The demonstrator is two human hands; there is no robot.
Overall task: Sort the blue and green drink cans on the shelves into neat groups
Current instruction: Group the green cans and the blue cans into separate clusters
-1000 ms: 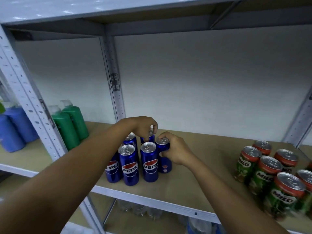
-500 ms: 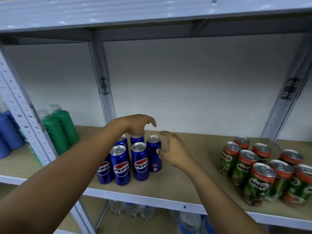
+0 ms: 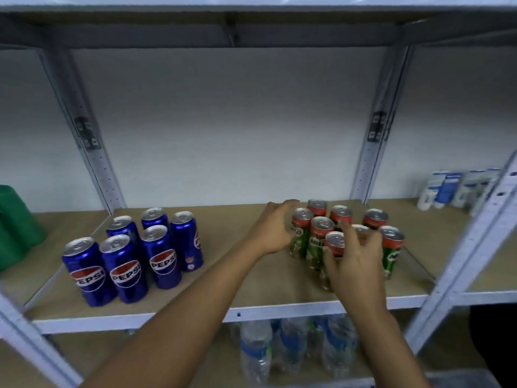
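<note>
White wall backs the metal rack I am looking into, and its brown shelf board (image 3: 223,278) carries both sets of cans. Taking the green cans (image 3: 319,233) as my landmark: they stand upright in a tight cluster toward the right end of the board, red-topped, touching or nearly touching one another. Well to their left, the blue cans (image 3: 126,264) stand upright in their own close group, six of them, labels mostly facing me.

My left hand (image 3: 275,231) sits just at the left edge of the green cans, fingers extended and slightly spread, fingertips beside the nearest can; I cannot tell whether it touches it. My right hand (image 3: 354,264) is in front of the same cluster, fingers loosely curved and splayed over the front cans, hiding part of them; I see no clear grip on any can.

Far left of the green cans, a green container (image 3: 16,228) shows at the frame edge. To their right, past the upright post, white and blue packages (image 3: 453,189) stand. Below them, clear plastic bottles (image 3: 257,351) fill the lower shelf.
</note>
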